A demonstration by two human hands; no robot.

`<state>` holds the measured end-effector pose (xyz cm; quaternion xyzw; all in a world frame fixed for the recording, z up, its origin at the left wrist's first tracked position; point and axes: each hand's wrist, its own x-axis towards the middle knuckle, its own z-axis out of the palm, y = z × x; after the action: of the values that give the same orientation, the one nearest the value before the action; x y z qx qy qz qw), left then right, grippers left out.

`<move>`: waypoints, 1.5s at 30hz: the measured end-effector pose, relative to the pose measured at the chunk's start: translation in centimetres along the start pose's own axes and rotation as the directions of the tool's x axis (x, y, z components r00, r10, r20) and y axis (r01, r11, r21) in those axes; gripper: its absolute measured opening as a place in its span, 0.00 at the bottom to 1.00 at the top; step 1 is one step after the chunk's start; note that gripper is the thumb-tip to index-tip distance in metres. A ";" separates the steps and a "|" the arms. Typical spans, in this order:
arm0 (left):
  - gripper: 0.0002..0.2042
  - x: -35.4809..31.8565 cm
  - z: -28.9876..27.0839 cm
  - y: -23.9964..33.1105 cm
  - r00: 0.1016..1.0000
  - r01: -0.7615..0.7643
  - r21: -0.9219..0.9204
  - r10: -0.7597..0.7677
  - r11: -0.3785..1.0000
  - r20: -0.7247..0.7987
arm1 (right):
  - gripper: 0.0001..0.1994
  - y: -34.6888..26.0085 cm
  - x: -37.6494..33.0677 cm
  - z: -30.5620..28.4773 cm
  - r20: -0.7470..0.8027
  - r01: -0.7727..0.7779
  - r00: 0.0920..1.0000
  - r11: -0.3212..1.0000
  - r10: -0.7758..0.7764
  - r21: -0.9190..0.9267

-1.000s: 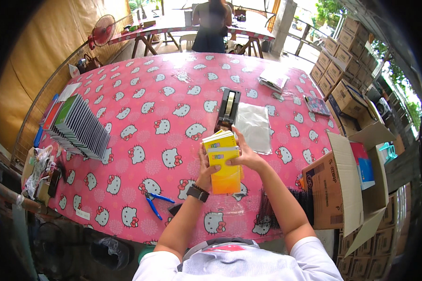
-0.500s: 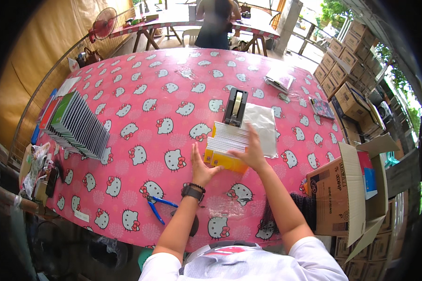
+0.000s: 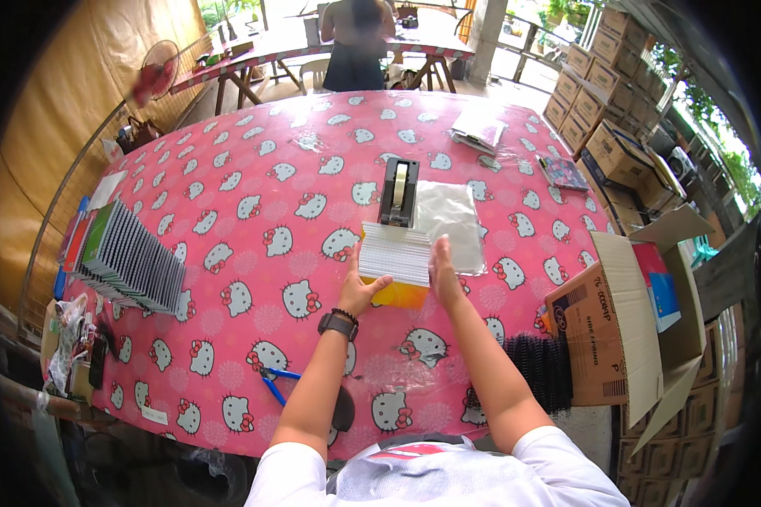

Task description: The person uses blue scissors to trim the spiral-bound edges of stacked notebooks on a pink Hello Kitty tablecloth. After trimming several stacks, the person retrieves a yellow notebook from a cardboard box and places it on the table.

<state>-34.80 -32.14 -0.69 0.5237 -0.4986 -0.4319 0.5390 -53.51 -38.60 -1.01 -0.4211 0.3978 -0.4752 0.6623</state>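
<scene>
In front of me stands a stack of thin booklets, white edges up, with a yellow-orange cover facing me. My left hand grips its near left corner, fingers along the left side and thumb across the front. Flat against the right side rests my right hand, its fingers stretched out. A black tape dispenser with a roll of clear tape touches or nearly touches the stack's far side. Beside it lies a pile of clear plastic sleeves, partly behind my right hand.
Spiral-bound notebooks stand in a row at the left. Blue-handled pliers lie near my left forearm. Black spiral coils and an open cardboard box are at the right. Another person stands by the far table.
The booklets' uneven edges have become flush. My right hand has shifted from the stack's top right to lie flat along its side. The whole view has turned slightly.
</scene>
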 end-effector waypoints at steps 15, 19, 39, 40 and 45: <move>0.38 -3.5 2.7 3.3 0.910 -0.249 0.897 0.406 0.366 0.087 | 0.40 -0.2 -6.8 -0.8 -0.159 0.120 0.977 0.981 -0.144 -0.152; 0.35 -3.5 3.5 2.0 0.973 -0.220 0.936 0.130 0.274 0.190 | 0.31 -6.6 -19.5 -0.2 0.220 0.110 0.975 0.889 -0.011 -0.445; 0.23 -15.2 14.6 5.7 0.941 -0.087 0.863 0.327 0.497 -0.093 | 0.20 -37.4 -28.0 -36.0 -0.101 -0.098 0.904 -0.029 0.415 -0.995; 0.23 -15.9 14.7 6.1 0.938 -0.060 0.865 0.323 0.498 -0.121 | 0.21 -36.4 -25.7 -35.9 -0.151 -0.165 0.836 -0.021 0.528 -0.986; 0.18 -18.2 14.6 1.4 0.896 -0.118 0.813 0.415 0.569 -0.160 | 0.25 -31.5 -21.6 -38.3 -0.179 -0.374 0.532 0.040 0.828 -0.926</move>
<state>-51.69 -15.98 -1.56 0.6881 -0.6118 0.0139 0.3898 -103.26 -30.70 18.59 -0.5740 0.5745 0.2635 0.5207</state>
